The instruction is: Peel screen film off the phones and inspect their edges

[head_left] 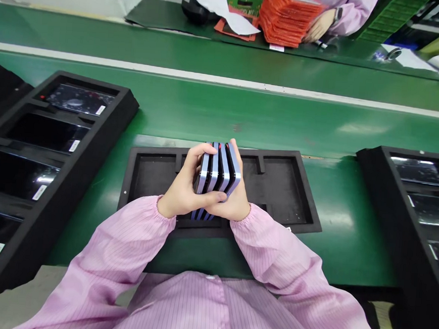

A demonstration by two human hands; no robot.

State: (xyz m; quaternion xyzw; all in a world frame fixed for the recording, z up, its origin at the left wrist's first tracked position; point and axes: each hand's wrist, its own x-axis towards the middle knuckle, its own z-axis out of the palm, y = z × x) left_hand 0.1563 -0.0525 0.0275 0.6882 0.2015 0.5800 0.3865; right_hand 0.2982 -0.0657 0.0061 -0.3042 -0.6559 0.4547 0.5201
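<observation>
Between my two hands is a stack of several phones (221, 170) with pale blue metal edges, stood on their sides. My left hand (185, 187) wraps round the left side, its thumb across the front and its fingers over the top. My right hand (237, 199) supports the right side, with its fingers partly hidden behind the phones. Directly below lies a black foam tray (284, 190) with recessed compartments; the hands and phones hide its middle. Small red marks show near the tops of some phones.
To the left, a black foam tray (127, 107) holds several dark-screened phones with white labels. More phones lie in a black tray (376, 197) at right. Across the green bench (246, 116), a co-worker's hand (319, 26) touches a stack of orange trays (286, 17).
</observation>
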